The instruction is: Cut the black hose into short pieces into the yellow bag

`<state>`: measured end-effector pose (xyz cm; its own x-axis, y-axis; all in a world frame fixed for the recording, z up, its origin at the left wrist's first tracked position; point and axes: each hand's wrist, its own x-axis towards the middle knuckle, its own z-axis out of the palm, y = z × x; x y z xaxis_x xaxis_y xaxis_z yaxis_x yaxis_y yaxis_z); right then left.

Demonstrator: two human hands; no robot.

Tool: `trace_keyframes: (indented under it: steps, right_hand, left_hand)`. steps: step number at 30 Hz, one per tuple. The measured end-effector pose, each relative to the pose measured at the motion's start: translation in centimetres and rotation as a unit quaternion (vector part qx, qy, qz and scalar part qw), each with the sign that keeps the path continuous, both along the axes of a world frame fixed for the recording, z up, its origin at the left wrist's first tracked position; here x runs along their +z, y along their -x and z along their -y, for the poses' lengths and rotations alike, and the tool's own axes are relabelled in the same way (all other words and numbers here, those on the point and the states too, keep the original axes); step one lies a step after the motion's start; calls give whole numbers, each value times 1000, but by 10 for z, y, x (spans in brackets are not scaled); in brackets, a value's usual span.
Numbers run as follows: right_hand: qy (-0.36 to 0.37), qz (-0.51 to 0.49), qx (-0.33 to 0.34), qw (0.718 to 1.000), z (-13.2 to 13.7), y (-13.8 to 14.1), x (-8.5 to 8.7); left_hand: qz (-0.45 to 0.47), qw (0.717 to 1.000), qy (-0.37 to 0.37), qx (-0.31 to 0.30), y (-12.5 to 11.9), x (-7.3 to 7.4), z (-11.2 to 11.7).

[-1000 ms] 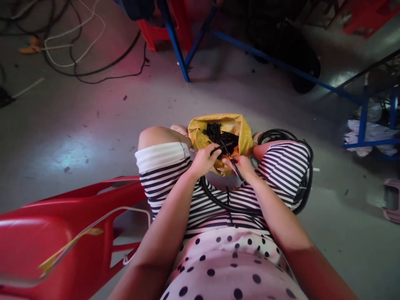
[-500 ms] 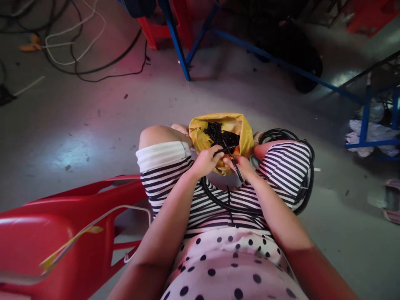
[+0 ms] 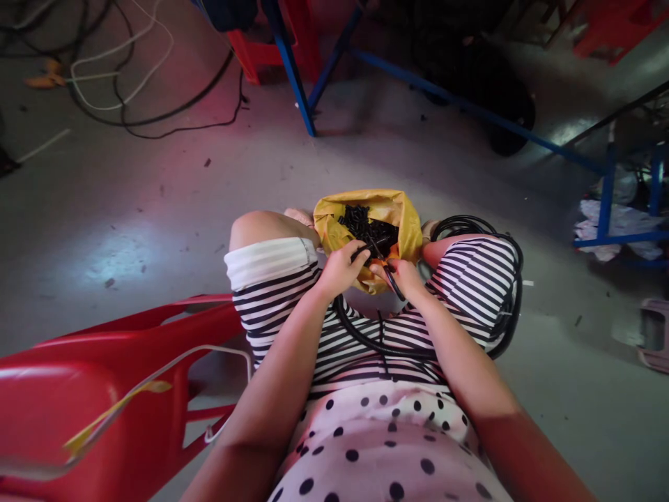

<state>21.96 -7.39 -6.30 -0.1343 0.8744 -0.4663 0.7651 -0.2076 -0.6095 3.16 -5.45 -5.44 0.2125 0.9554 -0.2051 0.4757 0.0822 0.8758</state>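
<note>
My left hand [image 3: 341, 269] is closed around the end part of a black corrugated tube [image 3: 384, 348]. The tube runs back over the lap and loops round the right knee. My right hand [image 3: 404, 277] grips a pair of scissors [image 3: 394, 282] with black and orange parts; the slim blades lie close to the tube in front of the left hand. Both hands are over the near rim of a yellow bag [image 3: 412, 222], which stands open between the knees. Inside it lie many short black tube pieces [image 3: 356, 220]. The fingertips are partly hidden.
A red plastic chair [image 3: 63, 376] stands close on the left, with a pale cable across it. Blue metal table legs [image 3: 293, 70] and a red stool [image 3: 251, 59] are ahead. Cables [image 3: 157, 118] lie on the floor at far left. Coiled tube [image 3: 465, 222] rests beside the right knee.
The view has shifted slightly. The scissors in my right hand have tilted a little and their blades look closer together; the left hand keeps its hold on the tube.
</note>
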Motion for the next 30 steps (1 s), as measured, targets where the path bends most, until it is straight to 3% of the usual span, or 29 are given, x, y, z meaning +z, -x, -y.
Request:
trace_keyframes:
  steps: [4, 7, 9, 13, 20, 30]
  right_hand:
    - [-16, 5, -35, 999, -1, -1, -2]
    - [-7, -11, -79, 997, -3, -3, 0]
    - [6, -18, -91, 996, -4, -4, 2]
    - [16, -8, -107, 994, -5, -4, 2]
    - [33, -60, -108, 992, -4, -7, 1]
    - [55, -128, -104, 985, -5, -10, 2]
  left_hand:
    - [53, 995, 73, 42, -4, 2, 4]
    - [115, 974, 183, 67, -6, 8, 8]
    - [155, 963, 202, 91, -7, 11, 10]
    - [174, 963, 162, 125, -7, 10, 11]
    - [79, 990, 70, 94, -4, 4, 10]
    - [36, 998, 42, 39, 0, 10, 7]
